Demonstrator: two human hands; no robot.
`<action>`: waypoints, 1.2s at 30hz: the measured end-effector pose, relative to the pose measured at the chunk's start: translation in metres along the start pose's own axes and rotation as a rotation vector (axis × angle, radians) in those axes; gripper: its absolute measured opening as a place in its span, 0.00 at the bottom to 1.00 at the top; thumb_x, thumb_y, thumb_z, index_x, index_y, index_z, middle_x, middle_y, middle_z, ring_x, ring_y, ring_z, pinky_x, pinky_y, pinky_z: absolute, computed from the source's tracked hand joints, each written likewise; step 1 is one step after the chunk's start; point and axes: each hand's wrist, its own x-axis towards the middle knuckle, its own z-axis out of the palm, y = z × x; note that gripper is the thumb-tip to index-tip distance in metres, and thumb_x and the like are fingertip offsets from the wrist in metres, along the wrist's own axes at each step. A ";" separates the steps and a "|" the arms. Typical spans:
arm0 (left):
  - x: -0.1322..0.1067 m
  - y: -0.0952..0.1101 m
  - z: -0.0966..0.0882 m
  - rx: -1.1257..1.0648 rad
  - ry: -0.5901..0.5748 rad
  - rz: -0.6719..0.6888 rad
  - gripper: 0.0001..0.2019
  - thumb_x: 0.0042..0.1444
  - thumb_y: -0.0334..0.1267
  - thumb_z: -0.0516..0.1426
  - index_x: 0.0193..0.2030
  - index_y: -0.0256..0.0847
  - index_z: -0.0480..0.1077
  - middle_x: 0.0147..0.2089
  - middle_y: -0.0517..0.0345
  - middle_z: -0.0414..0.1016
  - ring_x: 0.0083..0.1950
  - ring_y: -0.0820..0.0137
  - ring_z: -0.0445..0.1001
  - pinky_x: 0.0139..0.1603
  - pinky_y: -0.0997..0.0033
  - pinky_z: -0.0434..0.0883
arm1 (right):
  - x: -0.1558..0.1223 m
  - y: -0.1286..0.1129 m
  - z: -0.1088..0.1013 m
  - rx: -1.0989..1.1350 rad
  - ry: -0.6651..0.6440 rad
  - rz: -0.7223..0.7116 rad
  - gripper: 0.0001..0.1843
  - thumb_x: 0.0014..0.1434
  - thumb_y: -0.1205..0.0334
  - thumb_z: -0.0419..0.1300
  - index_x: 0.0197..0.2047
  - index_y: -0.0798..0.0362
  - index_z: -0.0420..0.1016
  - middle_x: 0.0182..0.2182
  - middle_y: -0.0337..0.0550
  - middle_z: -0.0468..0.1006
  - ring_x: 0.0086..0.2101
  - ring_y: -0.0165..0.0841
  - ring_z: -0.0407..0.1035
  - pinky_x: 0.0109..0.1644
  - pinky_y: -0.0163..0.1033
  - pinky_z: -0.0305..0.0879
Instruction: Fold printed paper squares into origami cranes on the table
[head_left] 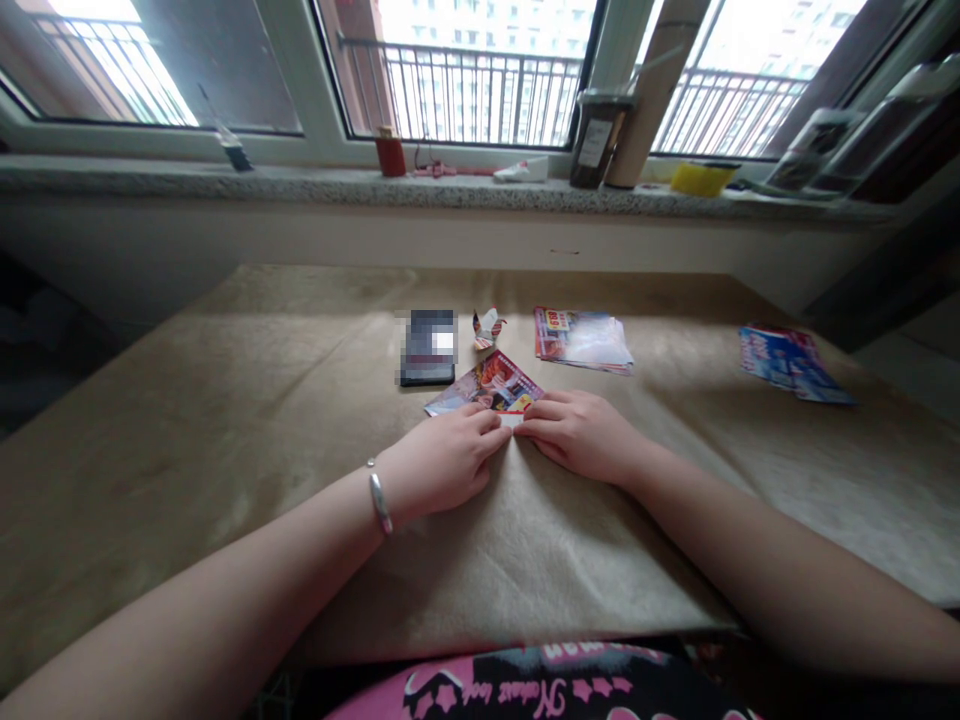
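A glossy printed paper sheet (496, 378), partly folded, lies in front of me with one corner pointing away. Along its near edge a narrow white strip shows, turned over from the back. My left hand (454, 455) has its fingers closed on the left part of this fold, and a silver bangle circles that wrist. From the other side, my right hand (581, 435) presses its closed fingers on the fold's right part. The thumbs nearly meet at the middle, and the hands cover parts of the near edge. Just beyond the sheet stands a small folded paper bird (488, 328).
A blurred-out dark phone-like object (427, 347) lies beyond my left hand. A stack of printed sheets (583, 340) sits behind my right hand, and blue leaflets (793, 364) lie far right. The brown-covered table (225, 400) meets the wall below a cluttered windowsill (315, 188).
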 end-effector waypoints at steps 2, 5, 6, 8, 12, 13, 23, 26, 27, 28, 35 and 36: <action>0.000 -0.001 0.000 -0.020 -0.006 -0.001 0.17 0.57 0.32 0.51 0.53 0.35 0.66 0.50 0.46 0.70 0.53 0.60 0.67 0.55 0.59 0.68 | 0.000 0.002 0.002 0.017 0.006 -0.006 0.11 0.62 0.64 0.52 0.40 0.50 0.76 0.37 0.42 0.77 0.37 0.34 0.66 0.39 0.38 0.60; -0.001 -0.002 -0.001 -0.044 -0.037 -0.004 0.18 0.57 0.32 0.51 0.55 0.35 0.65 0.51 0.46 0.69 0.53 0.60 0.67 0.56 0.58 0.67 | 0.001 0.004 0.004 0.048 0.007 -0.023 0.12 0.62 0.65 0.52 0.40 0.51 0.76 0.37 0.42 0.77 0.37 0.34 0.66 0.38 0.37 0.60; -0.001 -0.002 -0.001 -0.049 -0.046 -0.007 0.18 0.57 0.32 0.51 0.55 0.35 0.66 0.51 0.46 0.69 0.53 0.60 0.68 0.56 0.58 0.67 | 0.001 0.005 0.005 0.056 0.008 -0.031 0.12 0.62 0.65 0.51 0.41 0.51 0.76 0.37 0.42 0.77 0.37 0.34 0.66 0.38 0.37 0.61; -0.001 -0.002 -0.001 -0.054 -0.052 -0.011 0.17 0.57 0.32 0.51 0.53 0.36 0.66 0.51 0.46 0.69 0.53 0.61 0.68 0.56 0.58 0.67 | 0.001 0.006 0.005 0.066 0.010 -0.043 0.12 0.62 0.65 0.51 0.42 0.51 0.76 0.37 0.42 0.77 0.37 0.34 0.66 0.38 0.37 0.61; 0.000 -0.003 0.000 -0.041 -0.036 -0.004 0.15 0.57 0.32 0.51 0.52 0.36 0.68 0.50 0.47 0.69 0.53 0.61 0.67 0.57 0.59 0.66 | 0.001 0.007 0.006 0.076 0.014 -0.052 0.13 0.63 0.64 0.50 0.43 0.49 0.76 0.38 0.42 0.77 0.38 0.33 0.66 0.39 0.37 0.62; 0.000 -0.003 0.000 -0.032 -0.034 0.001 0.15 0.57 0.32 0.51 0.51 0.36 0.68 0.50 0.47 0.69 0.53 0.61 0.67 0.57 0.60 0.66 | 0.002 0.007 0.006 0.076 0.014 -0.056 0.13 0.63 0.64 0.50 0.43 0.49 0.76 0.38 0.42 0.77 0.38 0.33 0.66 0.39 0.37 0.62; 0.000 -0.002 0.001 0.030 0.010 0.007 0.14 0.57 0.32 0.51 0.49 0.36 0.68 0.46 0.47 0.70 0.50 0.61 0.68 0.52 0.59 0.68 | 0.007 0.010 0.006 0.060 0.044 -0.078 0.12 0.63 0.64 0.51 0.38 0.50 0.77 0.40 0.43 0.77 0.38 0.32 0.67 0.39 0.36 0.62; 0.001 -0.001 0.001 0.035 0.007 0.001 0.14 0.56 0.32 0.51 0.49 0.36 0.68 0.46 0.47 0.70 0.49 0.61 0.68 0.52 0.59 0.69 | 0.006 0.011 0.005 0.067 0.052 -0.065 0.11 0.62 0.64 0.52 0.38 0.49 0.77 0.42 0.42 0.77 0.39 0.32 0.68 0.40 0.36 0.62; 0.001 -0.001 0.001 0.036 0.010 0.001 0.14 0.56 0.32 0.51 0.49 0.36 0.68 0.46 0.47 0.70 0.49 0.61 0.68 0.52 0.60 0.69 | 0.005 0.012 0.005 0.066 0.052 -0.061 0.11 0.62 0.64 0.52 0.39 0.48 0.77 0.43 0.42 0.76 0.40 0.32 0.68 0.40 0.36 0.62; 0.001 -0.001 0.001 0.038 0.015 0.003 0.13 0.56 0.32 0.51 0.48 0.37 0.68 0.46 0.47 0.70 0.49 0.61 0.68 0.52 0.60 0.69 | 0.005 0.013 0.005 0.063 0.053 -0.057 0.11 0.62 0.63 0.53 0.40 0.48 0.77 0.44 0.42 0.76 0.40 0.32 0.68 0.40 0.36 0.62; 0.001 -0.002 0.001 0.049 0.032 0.019 0.12 0.57 0.31 0.50 0.47 0.37 0.69 0.44 0.48 0.70 0.48 0.62 0.68 0.51 0.59 0.68 | 0.004 0.017 0.002 0.081 0.019 -0.034 0.11 0.59 0.66 0.53 0.37 0.48 0.76 0.46 0.40 0.76 0.41 0.33 0.68 0.41 0.36 0.63; 0.001 -0.002 0.002 0.053 0.032 0.021 0.12 0.58 0.31 0.50 0.46 0.37 0.69 0.44 0.48 0.70 0.48 0.62 0.68 0.51 0.59 0.68 | 0.004 0.017 0.001 0.086 0.010 -0.032 0.11 0.59 0.66 0.53 0.36 0.48 0.76 0.46 0.39 0.76 0.41 0.33 0.68 0.41 0.36 0.63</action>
